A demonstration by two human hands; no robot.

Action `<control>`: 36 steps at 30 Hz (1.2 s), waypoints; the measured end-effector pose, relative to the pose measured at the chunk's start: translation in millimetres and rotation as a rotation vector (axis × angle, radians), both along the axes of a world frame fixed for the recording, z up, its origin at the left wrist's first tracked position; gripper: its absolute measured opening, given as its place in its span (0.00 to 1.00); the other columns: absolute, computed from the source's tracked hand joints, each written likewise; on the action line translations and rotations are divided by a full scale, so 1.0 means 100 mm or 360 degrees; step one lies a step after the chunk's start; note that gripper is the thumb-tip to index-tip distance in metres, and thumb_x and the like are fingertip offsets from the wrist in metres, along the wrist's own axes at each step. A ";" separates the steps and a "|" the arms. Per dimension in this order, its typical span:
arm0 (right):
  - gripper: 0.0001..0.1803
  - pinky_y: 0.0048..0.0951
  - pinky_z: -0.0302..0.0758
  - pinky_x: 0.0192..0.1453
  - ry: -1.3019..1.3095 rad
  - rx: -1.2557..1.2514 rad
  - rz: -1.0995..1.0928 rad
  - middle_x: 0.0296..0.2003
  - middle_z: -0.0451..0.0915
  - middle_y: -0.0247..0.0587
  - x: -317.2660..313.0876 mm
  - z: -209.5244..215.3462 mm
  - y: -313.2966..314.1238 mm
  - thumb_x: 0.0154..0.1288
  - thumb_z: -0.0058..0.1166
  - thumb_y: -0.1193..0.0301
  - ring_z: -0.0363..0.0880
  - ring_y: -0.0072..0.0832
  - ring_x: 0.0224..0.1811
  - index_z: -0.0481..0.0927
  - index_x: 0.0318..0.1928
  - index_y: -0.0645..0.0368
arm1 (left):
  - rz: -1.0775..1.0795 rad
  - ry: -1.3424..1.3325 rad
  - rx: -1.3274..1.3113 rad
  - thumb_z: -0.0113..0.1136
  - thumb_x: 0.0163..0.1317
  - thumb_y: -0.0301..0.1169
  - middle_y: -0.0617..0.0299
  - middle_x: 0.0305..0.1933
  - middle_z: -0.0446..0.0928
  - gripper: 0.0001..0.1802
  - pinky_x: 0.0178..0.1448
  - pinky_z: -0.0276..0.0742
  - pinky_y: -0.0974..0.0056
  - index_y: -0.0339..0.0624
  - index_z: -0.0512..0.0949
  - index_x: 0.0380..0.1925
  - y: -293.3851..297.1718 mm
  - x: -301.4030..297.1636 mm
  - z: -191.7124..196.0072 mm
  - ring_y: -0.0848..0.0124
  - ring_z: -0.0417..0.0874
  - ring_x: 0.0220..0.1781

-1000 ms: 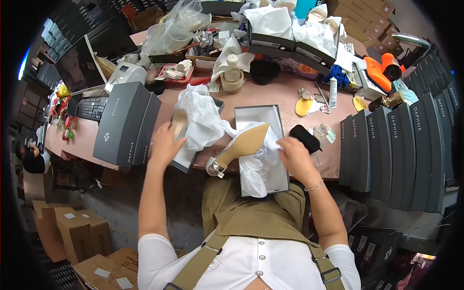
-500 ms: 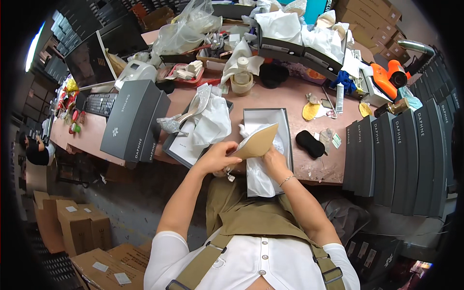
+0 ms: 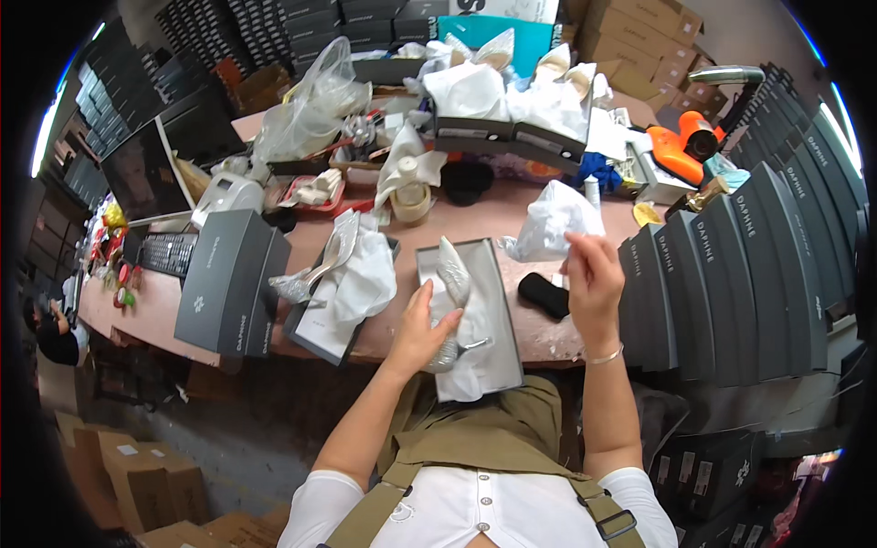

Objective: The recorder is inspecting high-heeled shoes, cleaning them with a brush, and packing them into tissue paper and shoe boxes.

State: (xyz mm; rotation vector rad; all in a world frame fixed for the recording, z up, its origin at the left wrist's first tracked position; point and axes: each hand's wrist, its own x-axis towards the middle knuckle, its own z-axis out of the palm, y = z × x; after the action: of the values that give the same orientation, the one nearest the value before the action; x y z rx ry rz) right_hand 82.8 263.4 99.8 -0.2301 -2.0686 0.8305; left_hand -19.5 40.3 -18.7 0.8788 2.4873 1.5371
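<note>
A silver glittery high-heeled shoe point(image 3: 454, 276) lies in or just above the open grey shoebox point(image 3: 501, 315) in front of me, its toe pointing away. My left hand point(image 3: 423, 336) grips it near the heel end, thumb across the top. White tissue point(image 3: 475, 370) spills over the box's near end. To the right, my right hand point(image 3: 596, 279) pinches a crumpled sheet of white tissue paper point(image 3: 559, 222) raised above the table. Another open box point(image 3: 333, 342) on the left holds tissue with a matching silver shoe point(image 3: 340, 245) lying across it.
A closed grey shoebox point(image 3: 224, 283) stands at the left by the keyboard point(image 3: 167, 251). Upright grey boxes point(image 3: 722, 265) line the right side. Farther back are tissue-filled boxes point(image 3: 470, 134), a tape roll point(image 3: 411, 206) and an orange tool point(image 3: 676, 155). A black pad point(image 3: 544, 297) lies beside my box.
The shoe, earlier held sole up by both hands, has turned and come down to the box under my left hand. My right hand has let go of it and lifted tissue paper rightward.
</note>
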 end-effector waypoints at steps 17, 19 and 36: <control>0.22 0.33 0.75 0.50 -0.0877 -0.0357 0.0413 0.47 0.75 0.47 1.05 -0.81 -0.51 0.60 0.60 0.74 0.78 0.34 0.46 0.75 0.55 0.63 | 0.0456 -0.0905 0.1665 0.63 0.61 0.24 0.65 0.42 0.77 0.11 0.49 0.73 0.70 0.39 0.75 0.42 -0.02 -0.15 0.16 0.78 0.76 0.41; 0.32 0.34 0.73 0.55 -0.0601 -0.0471 0.0467 0.54 0.74 0.48 0.70 -0.40 -0.66 0.58 0.63 0.72 0.74 0.33 0.55 0.68 0.62 0.61 | 0.0427 -0.0813 0.1568 0.62 0.61 0.23 0.64 0.45 0.77 0.13 0.52 0.74 0.66 0.38 0.74 0.45 0.05 0.02 0.10 0.75 0.77 0.45; 0.13 0.23 0.78 0.35 -0.0222 -0.1462 -0.0246 0.37 0.80 0.36 1.72 -1.40 -0.19 0.70 0.49 0.68 0.78 0.19 0.32 0.76 0.51 0.60 | 0.0454 -0.0305 0.1097 0.55 0.65 0.31 0.57 0.58 0.69 0.21 0.65 0.62 0.61 0.35 0.68 0.57 -0.39 -0.73 0.28 0.66 0.68 0.62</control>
State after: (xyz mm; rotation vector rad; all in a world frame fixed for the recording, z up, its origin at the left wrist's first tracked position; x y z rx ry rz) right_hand 254.6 244.4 -40.1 -0.9463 -1.6203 1.6500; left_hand -92.1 1.2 9.4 0.3935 2.0151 2.5074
